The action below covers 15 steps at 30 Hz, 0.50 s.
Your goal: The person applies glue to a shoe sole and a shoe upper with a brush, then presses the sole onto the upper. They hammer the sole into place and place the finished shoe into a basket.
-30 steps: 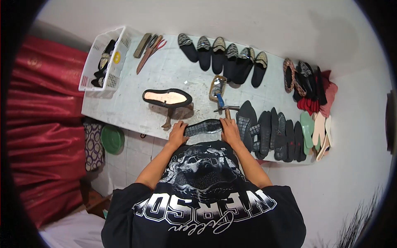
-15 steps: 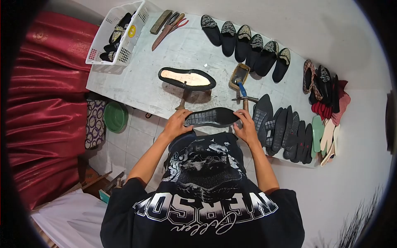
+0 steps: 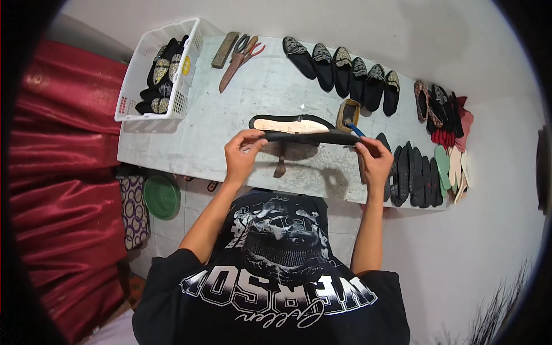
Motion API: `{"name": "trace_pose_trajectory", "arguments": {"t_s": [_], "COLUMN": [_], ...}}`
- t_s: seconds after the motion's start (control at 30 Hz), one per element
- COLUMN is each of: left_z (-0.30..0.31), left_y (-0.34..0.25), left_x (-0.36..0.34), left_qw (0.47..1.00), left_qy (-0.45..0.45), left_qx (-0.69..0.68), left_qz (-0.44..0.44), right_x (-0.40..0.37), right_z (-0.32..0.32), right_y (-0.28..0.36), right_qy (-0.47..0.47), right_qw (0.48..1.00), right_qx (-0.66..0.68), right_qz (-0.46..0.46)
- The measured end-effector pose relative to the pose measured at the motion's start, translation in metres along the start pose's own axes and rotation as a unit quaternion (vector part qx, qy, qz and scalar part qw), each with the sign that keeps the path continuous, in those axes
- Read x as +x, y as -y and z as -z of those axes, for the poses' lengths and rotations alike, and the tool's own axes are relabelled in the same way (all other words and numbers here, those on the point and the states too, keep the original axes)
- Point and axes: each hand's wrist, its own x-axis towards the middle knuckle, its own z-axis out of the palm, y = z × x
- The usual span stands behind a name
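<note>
A black shoe sole (image 3: 313, 138) is stretched level between my two hands, seen almost edge-on. My left hand (image 3: 241, 155) pinches its left end with thumb and fingers. At the other end, my right hand (image 3: 376, 164) grips the sole the same way. Just behind the sole lies a black shoe (image 3: 292, 125) with its pale underside facing up, partly covered by the sole. It rests on a stand whose brown foot (image 3: 280, 168) shows below. A brush with a blue handle (image 3: 356, 131) leans in a small yellowish tub (image 3: 349, 114) near my right hand.
Black slip-on shoes (image 3: 341, 69) line the table's back edge. More soles (image 3: 411, 175) stand at the right, beside green and cream insoles (image 3: 442, 167). A white basket (image 3: 183, 86) of shoes, pliers (image 3: 250, 53) and a block (image 3: 225, 50) are at the left.
Both hands have lifted the sole forward, from near my body toward the upturned shoe. The sole has tipped from showing its tread to nearly edge-on. The view has shifted slightly.
</note>
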Motion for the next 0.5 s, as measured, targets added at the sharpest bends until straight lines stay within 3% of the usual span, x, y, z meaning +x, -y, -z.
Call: {"name": "trace_pose_trajectory", "arguments": {"t_s": [0.07,0.13,0.17,0.3,0.5], "left_z": [0.008,0.018,0.024,0.035,0.038], "left_y": [0.002,0.012,0.024,0.044,0.055], "left_x": [0.017,0.042,0.054,0.086,0.088], "left_qw": [1.0,0.996,0.992,0.987,0.975], "left_qy": [-0.005,0.01,0.023,0.038,0.022], "left_qx": [0.019,0.044,0.104,0.128,0.182], "left_qz": [0.021,0.076,0.066,0.094,0.124], "right_x": [0.004,0.008,0.008,0.015,0.023], "right_z": [-0.021,-0.037,-0.043,-0.062,-0.071], "right_y": [0.003,-0.01,-0.017,-0.034,-0.053], "right_qy": [-0.017,-0.027,-0.035,-0.058,-0.053], "right_qw": [0.997,0.994,0.991,0.977,0.973], "right_qx": [0.029,0.046,0.062,0.102,0.079], "right_qz": [-0.076,-0.098,-0.112,-0.177,-0.208]}}
